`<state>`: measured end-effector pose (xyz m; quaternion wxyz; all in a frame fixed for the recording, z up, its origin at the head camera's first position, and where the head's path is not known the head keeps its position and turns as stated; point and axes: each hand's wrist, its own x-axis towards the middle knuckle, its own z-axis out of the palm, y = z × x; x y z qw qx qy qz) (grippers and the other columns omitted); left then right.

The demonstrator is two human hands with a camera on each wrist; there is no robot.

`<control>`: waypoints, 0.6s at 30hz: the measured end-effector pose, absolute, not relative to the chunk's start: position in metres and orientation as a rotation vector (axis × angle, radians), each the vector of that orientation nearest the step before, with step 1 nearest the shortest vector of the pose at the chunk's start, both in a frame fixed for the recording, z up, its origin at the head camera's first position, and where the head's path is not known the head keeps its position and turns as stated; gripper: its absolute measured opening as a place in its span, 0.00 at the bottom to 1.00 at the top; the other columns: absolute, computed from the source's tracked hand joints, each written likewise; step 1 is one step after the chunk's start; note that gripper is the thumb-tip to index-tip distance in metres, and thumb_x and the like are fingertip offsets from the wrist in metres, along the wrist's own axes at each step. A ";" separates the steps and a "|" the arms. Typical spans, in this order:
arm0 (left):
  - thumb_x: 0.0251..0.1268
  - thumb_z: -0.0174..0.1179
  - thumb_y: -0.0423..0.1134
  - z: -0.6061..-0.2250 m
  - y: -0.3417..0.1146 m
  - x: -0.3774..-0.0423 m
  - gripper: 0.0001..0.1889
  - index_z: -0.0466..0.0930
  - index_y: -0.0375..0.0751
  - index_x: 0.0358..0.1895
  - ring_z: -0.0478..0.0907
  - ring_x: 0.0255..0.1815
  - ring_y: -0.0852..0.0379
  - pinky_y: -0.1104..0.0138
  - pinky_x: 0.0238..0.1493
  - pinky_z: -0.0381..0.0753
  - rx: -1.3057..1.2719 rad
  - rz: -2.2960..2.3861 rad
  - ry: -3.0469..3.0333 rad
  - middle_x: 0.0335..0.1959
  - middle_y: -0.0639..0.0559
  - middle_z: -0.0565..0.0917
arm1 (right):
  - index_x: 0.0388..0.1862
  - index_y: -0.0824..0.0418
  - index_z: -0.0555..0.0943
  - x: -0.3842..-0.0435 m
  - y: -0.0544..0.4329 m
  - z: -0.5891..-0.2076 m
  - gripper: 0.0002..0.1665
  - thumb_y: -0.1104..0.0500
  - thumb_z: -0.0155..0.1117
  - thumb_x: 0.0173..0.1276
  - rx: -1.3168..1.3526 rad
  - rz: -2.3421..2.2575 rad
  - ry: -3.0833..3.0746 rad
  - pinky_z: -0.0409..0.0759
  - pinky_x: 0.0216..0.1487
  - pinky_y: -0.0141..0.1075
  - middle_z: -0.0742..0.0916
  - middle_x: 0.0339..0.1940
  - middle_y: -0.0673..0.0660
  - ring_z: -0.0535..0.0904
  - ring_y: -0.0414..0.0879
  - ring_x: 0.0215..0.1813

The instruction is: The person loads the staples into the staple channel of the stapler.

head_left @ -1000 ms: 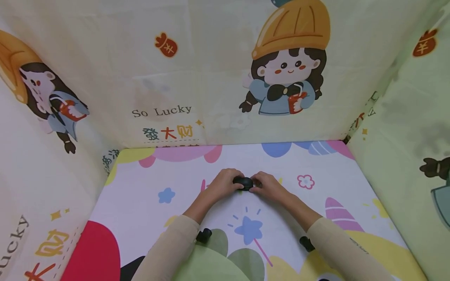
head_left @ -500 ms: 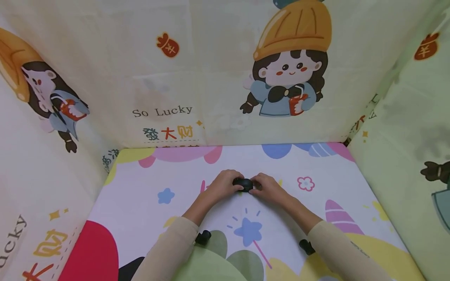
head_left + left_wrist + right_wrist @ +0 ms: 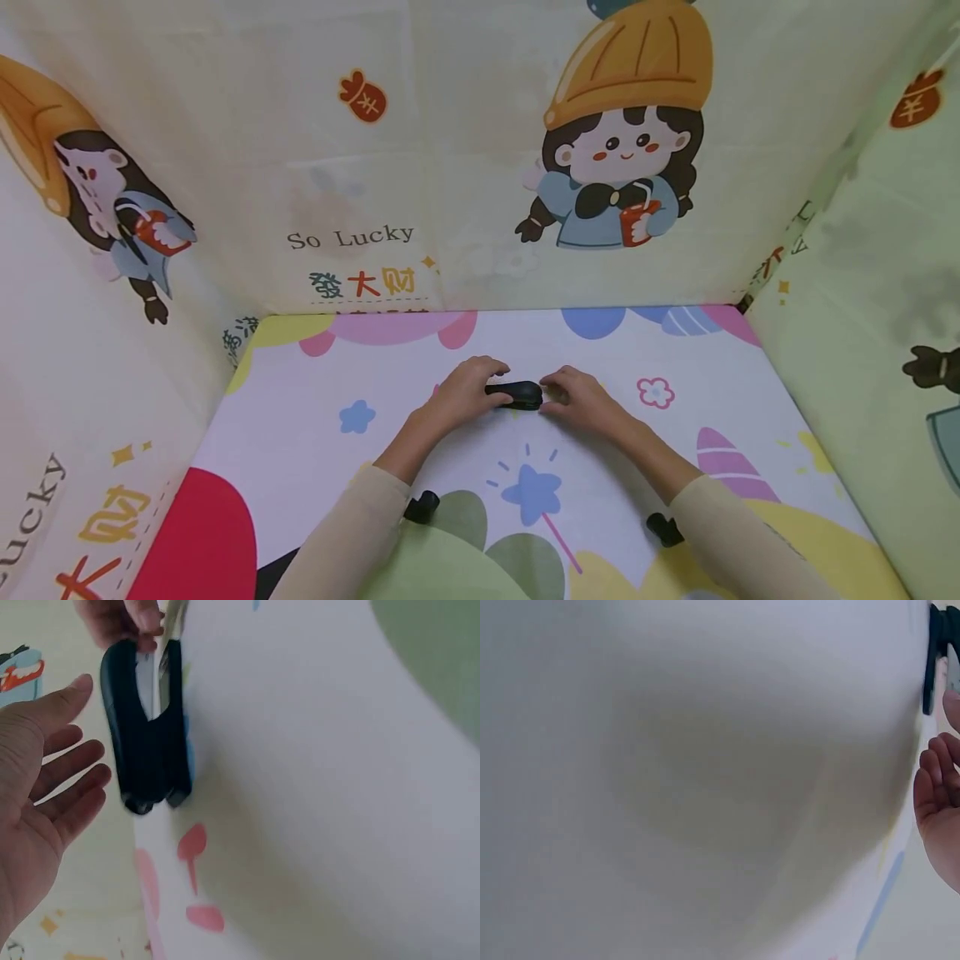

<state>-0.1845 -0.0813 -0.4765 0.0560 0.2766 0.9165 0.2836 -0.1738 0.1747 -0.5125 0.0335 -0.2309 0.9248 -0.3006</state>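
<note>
A black stapler [image 3: 521, 395] is on the printed tabletop between the two hands, its open mouth toward the right hand. My left hand [image 3: 461, 390] is at the stapler's rear end, thumb in front of it in the head view. In the left wrist view, the loosely spread fingers of that left hand [image 3: 45, 757] stand apart from the stapler [image 3: 146, 742]. Fingertips of my right hand [image 3: 581, 400] are at the stapler's mouth, where they pinch a thin pale sheet [image 3: 172, 619] seen edge-on. The right wrist view catches only part of the right hand [image 3: 941, 787].
A white tabletop [image 3: 420, 458] with colourful prints surrounds the hands. Printed cloth walls [image 3: 465, 192] stand at the back and both sides. Black wrist devices sit by the left sleeve [image 3: 341, 533] and right sleeve [image 3: 738, 533].
My left hand has slid left and loosened around the stapler, so more of its body shows. The right hand stays by the mouth, shifted slightly right.
</note>
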 end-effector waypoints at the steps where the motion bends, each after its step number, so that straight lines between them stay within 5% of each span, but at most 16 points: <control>1: 0.67 0.71 0.46 -0.475 -0.085 -0.184 0.26 0.82 0.36 0.62 0.81 0.62 0.47 0.54 0.65 0.78 0.816 0.860 2.786 0.58 0.44 0.86 | 0.56 0.63 0.85 -0.173 0.177 -0.510 0.24 0.56 0.78 0.63 -0.705 -0.933 2.848 0.81 0.51 0.44 0.86 0.46 0.55 0.80 0.46 0.45; 8: 0.70 0.66 0.54 -0.464 -0.110 -0.179 0.30 0.78 0.38 0.66 0.73 0.71 0.45 0.51 0.72 0.72 0.699 0.833 2.883 0.65 0.44 0.81 | 0.56 0.66 0.84 -0.172 0.194 -0.497 0.22 0.61 0.77 0.64 -0.717 -0.981 2.915 0.84 0.53 0.48 0.86 0.46 0.57 0.85 0.52 0.49; 18: 0.70 0.67 0.52 -0.452 -0.147 -0.166 0.31 0.74 0.41 0.71 0.72 0.71 0.44 0.51 0.71 0.74 0.657 0.764 3.019 0.69 0.43 0.77 | 0.63 0.68 0.80 -0.167 0.225 -0.467 0.21 0.61 0.65 0.74 -0.724 -0.794 3.105 0.75 0.67 0.59 0.85 0.61 0.66 0.79 0.64 0.66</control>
